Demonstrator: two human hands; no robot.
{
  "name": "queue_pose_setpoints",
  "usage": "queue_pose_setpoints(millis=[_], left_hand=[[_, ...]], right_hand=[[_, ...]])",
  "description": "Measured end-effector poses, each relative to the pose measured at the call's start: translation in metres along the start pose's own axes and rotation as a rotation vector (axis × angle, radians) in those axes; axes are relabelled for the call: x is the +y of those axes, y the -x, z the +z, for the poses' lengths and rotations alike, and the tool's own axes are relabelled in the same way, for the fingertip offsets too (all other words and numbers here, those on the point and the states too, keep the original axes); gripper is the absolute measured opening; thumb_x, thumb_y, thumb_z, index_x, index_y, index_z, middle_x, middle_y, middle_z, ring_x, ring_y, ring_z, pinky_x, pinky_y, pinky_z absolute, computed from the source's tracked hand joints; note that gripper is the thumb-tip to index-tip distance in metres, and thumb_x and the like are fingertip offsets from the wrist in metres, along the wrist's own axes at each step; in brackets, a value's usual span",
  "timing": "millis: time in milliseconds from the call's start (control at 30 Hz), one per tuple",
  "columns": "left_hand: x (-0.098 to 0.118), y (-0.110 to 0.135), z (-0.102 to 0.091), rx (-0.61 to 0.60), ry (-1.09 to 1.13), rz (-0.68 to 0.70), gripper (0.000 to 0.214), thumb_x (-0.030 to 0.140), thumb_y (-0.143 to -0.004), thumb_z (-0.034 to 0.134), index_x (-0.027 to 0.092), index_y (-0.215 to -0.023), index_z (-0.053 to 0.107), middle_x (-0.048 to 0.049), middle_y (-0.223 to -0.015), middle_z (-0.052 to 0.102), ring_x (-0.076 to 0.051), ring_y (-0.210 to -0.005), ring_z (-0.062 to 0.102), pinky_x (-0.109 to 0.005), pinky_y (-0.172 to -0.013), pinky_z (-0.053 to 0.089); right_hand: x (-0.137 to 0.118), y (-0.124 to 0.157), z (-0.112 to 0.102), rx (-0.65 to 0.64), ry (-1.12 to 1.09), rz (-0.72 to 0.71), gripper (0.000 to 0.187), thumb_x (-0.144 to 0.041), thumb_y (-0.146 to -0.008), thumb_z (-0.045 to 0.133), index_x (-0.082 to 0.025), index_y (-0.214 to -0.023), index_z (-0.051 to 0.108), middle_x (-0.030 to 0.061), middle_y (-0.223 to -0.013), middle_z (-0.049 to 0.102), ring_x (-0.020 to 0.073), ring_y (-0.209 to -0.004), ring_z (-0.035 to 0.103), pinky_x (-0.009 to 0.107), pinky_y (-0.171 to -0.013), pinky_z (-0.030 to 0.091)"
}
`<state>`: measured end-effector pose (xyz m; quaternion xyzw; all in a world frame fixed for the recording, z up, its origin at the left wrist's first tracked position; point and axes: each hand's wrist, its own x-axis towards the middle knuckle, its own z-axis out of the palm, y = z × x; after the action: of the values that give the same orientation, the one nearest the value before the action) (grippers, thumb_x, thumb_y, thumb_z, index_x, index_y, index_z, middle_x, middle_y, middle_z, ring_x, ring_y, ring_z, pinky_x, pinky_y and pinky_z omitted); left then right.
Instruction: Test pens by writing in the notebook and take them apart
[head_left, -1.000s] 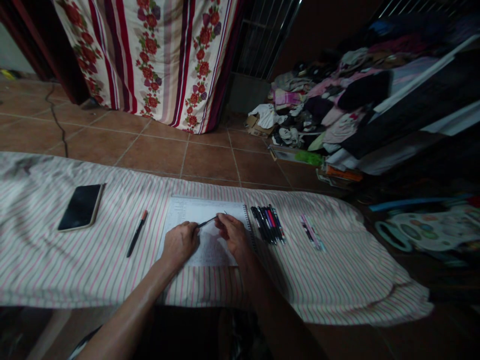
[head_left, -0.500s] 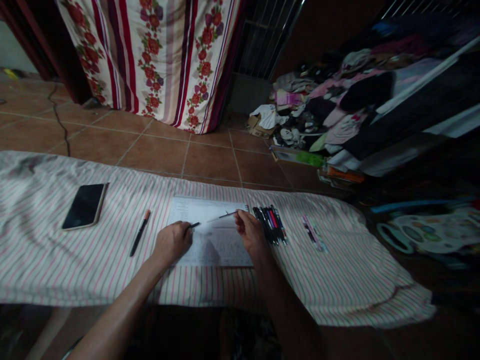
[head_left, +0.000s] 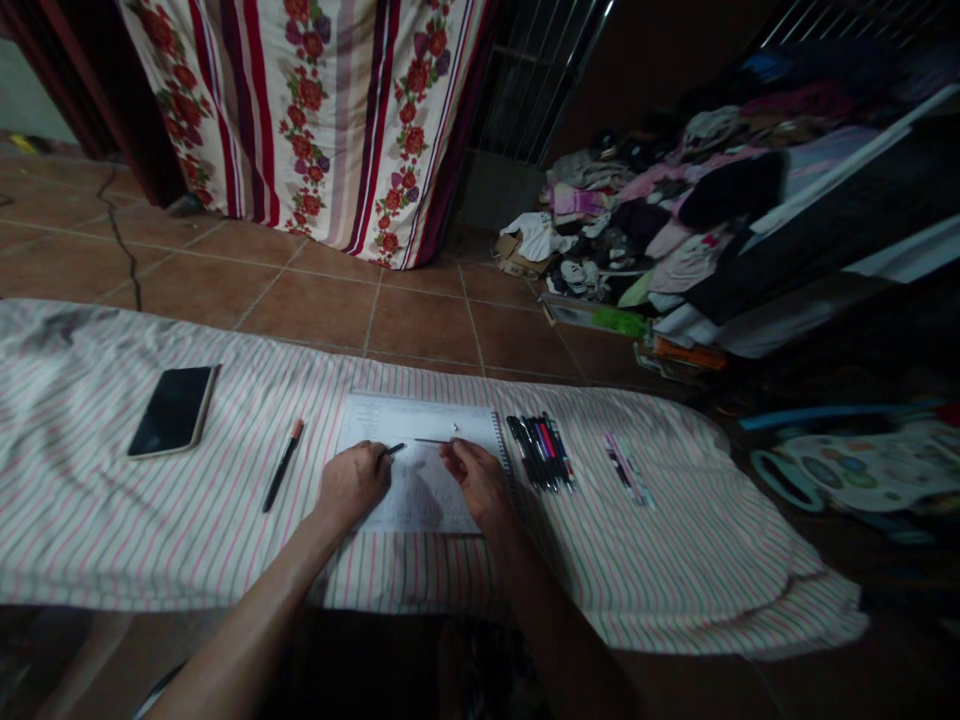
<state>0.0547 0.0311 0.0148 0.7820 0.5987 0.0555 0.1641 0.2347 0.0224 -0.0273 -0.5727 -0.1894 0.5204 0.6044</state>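
Observation:
My left hand (head_left: 352, 485) rests on a spiral notebook (head_left: 390, 420) and pinches a short dark pen piece (head_left: 393, 450). My right hand (head_left: 472, 482) is at the notebook's right side, with a thin dark rod (head_left: 431, 440), probably a pen refill, reaching left from its fingers. The two pieces are apart, tip facing tip. A tiny pale object (head_left: 454, 427) lies on the page just above my right fingers. Nearest my left hand, to its left, lies a dark pen with an orange tip (head_left: 283, 465).
The striped cloth (head_left: 150, 530) carries a black smartphone (head_left: 172, 412), a row of several pens (head_left: 538, 452) and a small pink-and-white packet (head_left: 626, 470). Beyond its edge are brown floor tiles (head_left: 315, 310), a floral curtain (head_left: 322, 120), piled clothes (head_left: 660, 220) and a plastic toy (head_left: 862, 478).
My hands were close together over one pen, then drew apart with a piece in each. Now they have come slightly closer again, with the two pieces still separated.

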Motion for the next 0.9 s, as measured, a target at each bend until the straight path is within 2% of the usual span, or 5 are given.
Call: queue_pose_setpoints(millis=[200,367,567,900], left_hand=[[0.004,-0.002,0.008,0.035,-0.035,0.035,0.028,0.029,-0.087,0.038,0.018,-0.090,0.063,-0.0064,-0.086,0.066,-0.019,-0.078,0.063,-0.026,-0.061,0.040],[0.006,-0.002,0.009,0.034,-0.018,0.027,0.027,0.028,-0.087,0.039,0.018,-0.090,0.064,-0.0068,-0.087,0.066,-0.019,-0.080,0.062,-0.027,-0.064,0.041],[0.009,-0.004,0.007,0.019,-0.016,0.007,0.025,0.024,-0.086,0.042,0.019,-0.091,0.066,-0.0072,-0.091,0.063,-0.019,-0.092,0.057,-0.027,-0.073,0.043],[0.006,-0.006,0.012,0.022,-0.041,0.038,0.025,0.022,-0.084,0.042,0.019,-0.092,0.066,-0.0081,-0.091,0.062,-0.021,-0.092,0.054,-0.028,-0.075,0.043]], right_hand=[[0.001,0.002,-0.003,-0.004,-0.020,0.014,0.034,-0.031,-0.049,0.074,-0.019,-0.077,0.060,0.0021,-0.067,0.067,0.0174,-0.067,0.064,0.032,-0.069,0.053],[0.001,0.006,-0.003,-0.022,0.048,-0.002,0.039,-0.034,-0.055,0.071,-0.022,-0.090,0.059,0.0016,-0.070,0.067,0.0179,-0.067,0.064,0.033,-0.068,0.053],[0.004,0.008,-0.006,-0.022,0.115,-0.024,0.039,-0.038,-0.056,0.071,-0.017,-0.087,0.062,0.0034,-0.072,0.067,0.0158,-0.065,0.063,0.028,-0.057,0.052],[0.002,0.014,-0.002,-0.073,0.329,-0.062,0.031,-0.041,-0.063,0.064,-0.016,-0.080,0.063,0.0016,-0.067,0.064,0.0119,-0.050,0.059,0.021,-0.040,0.044]])
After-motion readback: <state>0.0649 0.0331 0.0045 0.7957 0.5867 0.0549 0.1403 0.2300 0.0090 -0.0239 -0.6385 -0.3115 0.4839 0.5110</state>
